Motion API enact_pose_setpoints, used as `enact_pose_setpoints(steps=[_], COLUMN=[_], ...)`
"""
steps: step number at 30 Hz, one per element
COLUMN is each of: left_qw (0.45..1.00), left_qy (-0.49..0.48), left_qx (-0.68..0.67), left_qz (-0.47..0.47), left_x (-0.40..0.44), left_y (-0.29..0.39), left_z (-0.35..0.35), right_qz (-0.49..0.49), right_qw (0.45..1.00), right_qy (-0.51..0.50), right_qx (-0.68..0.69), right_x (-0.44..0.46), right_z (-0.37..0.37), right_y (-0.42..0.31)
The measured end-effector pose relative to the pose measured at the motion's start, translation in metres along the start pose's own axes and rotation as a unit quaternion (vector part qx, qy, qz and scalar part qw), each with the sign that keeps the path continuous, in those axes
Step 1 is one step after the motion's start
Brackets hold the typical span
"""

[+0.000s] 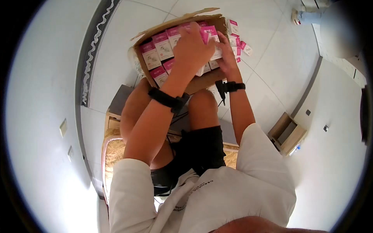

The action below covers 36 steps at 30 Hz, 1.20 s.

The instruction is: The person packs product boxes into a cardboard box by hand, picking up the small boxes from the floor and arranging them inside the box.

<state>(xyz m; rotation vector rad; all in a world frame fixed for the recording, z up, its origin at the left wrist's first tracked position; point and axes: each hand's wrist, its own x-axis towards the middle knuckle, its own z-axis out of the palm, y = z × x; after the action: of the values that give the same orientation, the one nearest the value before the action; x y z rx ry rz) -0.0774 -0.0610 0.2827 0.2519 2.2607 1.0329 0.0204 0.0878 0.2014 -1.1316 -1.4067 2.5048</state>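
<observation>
A brown cardboard carton [142,62] with torn flaps stands open in front of my knees. It holds rows of small pink-and-white boxes [163,45], each with a printed picture. My left hand [193,48] is over the middle of the carton, fingers curled and thumb out to the right. A pink-and-white box [204,36] shows between its thumb and fingers, partly hidden. At the carton's right side my right hand [227,54] grips another such box [216,49], its fingers around the right edge. The two hands are close together.
Several more small boxes [233,28] lie on the tiled floor [268,77] just right of the carton. A small wooden cabinet [286,134] stands by the right wall. Another person's leg [309,16] is at the upper right. Black straps [165,98] circle my wrists.
</observation>
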Motion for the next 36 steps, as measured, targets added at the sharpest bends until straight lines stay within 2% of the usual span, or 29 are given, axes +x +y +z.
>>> enact_pose_setpoints(steps=[2, 3, 5, 6, 7, 9, 10, 12, 13, 14, 16, 18, 19, 20, 21, 22, 24, 26, 27, 29, 30, 32, 33, 35, 36], left_qw=[0.993, 0.993, 0.985, 0.985, 0.984, 0.984, 0.984, 0.985, 0.987, 0.988, 0.987, 0.985, 0.986, 0.986, 0.987, 0.994, 0.998, 0.998, 0.999, 0.995, 0.995, 0.991, 0.991, 0.982, 0.976], left_qy=[-0.022, -0.025, -0.078, -0.079, -0.080, -0.081, -0.074, -0.067, -0.070, -0.074, -0.084, -0.099, -0.102, -0.103, -0.096, -0.059, -0.022, 0.037, 0.037, -0.032, -0.030, 0.099, 0.100, 0.028, 0.049], left_qx=[0.098, 0.097, 0.144, 0.145, 0.150, 0.157, 0.153, 0.147, 0.134, 0.120, 0.129, 0.135, 0.130, 0.126, 0.125, 0.085, 0.048, 0.006, 0.007, -0.092, -0.093, 0.065, 0.066, 0.124, 0.122], left_qz=[0.066, 0.065, 0.054, 0.055, 0.048, 0.039, 0.053, 0.064, 0.062, 0.060, 0.046, 0.033, 0.036, 0.039, 0.038, 0.041, 0.035, 0.041, 0.039, -0.020, -0.022, 0.065, 0.060, 0.136, 0.172], left_x=[-0.006, -0.009, -0.014, -0.013, -0.011, -0.006, -0.003, 0.000, 0.001, 0.002, 0.003, 0.002, 0.003, 0.005, 0.009, 0.010, 0.008, 0.005, 0.003, -0.001, -0.002, -0.006, -0.014, -0.036, -0.041], left_y=[-0.011, -0.013, -0.012, -0.011, -0.010, -0.013, -0.015, -0.018, -0.017, -0.015, -0.012, -0.012, -0.013, -0.013, -0.013, -0.014, -0.012, -0.003, 0.002, 0.012, 0.011, 0.005, 0.008, 0.012, 0.009], left_z=[0.014, 0.016, 0.019, 0.019, 0.017, 0.014, 0.013, 0.011, 0.009, 0.006, 0.003, 0.002, 0.001, 0.001, -0.001, 0.002, 0.006, 0.010, 0.009, 0.007, 0.019, 0.054, 0.056, 0.065, 0.075], right_qz=[-0.010, -0.007, -0.082, -0.139, -0.139, -0.183, -0.182, -0.170, -0.170, -0.242, -0.313, -0.335, -0.335, -0.204, -0.045, 0.018, 0.042, 0.035, -0.001, -0.013, -0.027, -0.038, -0.028, 0.004, 0.019], right_qw=[0.996, 0.996, 0.940, 0.906, 0.907, 0.790, 0.790, 0.595, 0.595, 0.515, 0.427, 0.525, 0.524, 0.747, 0.901, 0.958, 0.986, 0.990, 0.993, 0.987, 0.986, 0.971, 0.957, 0.921, 0.899], right_qy=[0.029, 0.031, 0.019, 0.027, 0.028, 0.101, 0.098, 0.114, 0.113, 0.061, 0.008, -0.014, -0.013, -0.127, -0.159, -0.130, -0.121, -0.129, -0.117, -0.153, -0.127, -0.071, -0.053, -0.042, -0.046], right_qx=[-0.088, -0.088, -0.330, -0.398, -0.397, -0.577, -0.577, -0.777, -0.777, -0.820, -0.848, -0.782, -0.783, -0.620, -0.401, -0.254, -0.103, -0.040, -0.034, -0.048, -0.108, -0.224, -0.283, -0.387, -0.435], right_x=[0.030, 0.045, 0.078, 0.095, 0.102, 0.112, 0.108, 0.099, 0.107, 0.115, 0.128, 0.132, 0.126, 0.116, 0.105, 0.072, 0.006, -0.033, -0.042, -0.049, -0.050, -0.050, -0.044, -0.034, -0.027], right_z=[-0.022, -0.028, -0.039, -0.054, -0.058, -0.050, -0.036, -0.015, -0.033, -0.050, -0.063, -0.074, -0.076, -0.065, -0.052, -0.026, 0.017, 0.035, 0.031, 0.027, 0.027, 0.026, 0.030, 0.039, 0.045], right_y=[0.022, 0.030, 0.045, 0.060, 0.071, 0.090, 0.089, 0.089, 0.106, 0.122, 0.125, 0.118, 0.103, 0.078, 0.052, 0.033, 0.006, -0.008, -0.008, -0.009, -0.005, 0.002, 0.006, 0.016, 0.021])
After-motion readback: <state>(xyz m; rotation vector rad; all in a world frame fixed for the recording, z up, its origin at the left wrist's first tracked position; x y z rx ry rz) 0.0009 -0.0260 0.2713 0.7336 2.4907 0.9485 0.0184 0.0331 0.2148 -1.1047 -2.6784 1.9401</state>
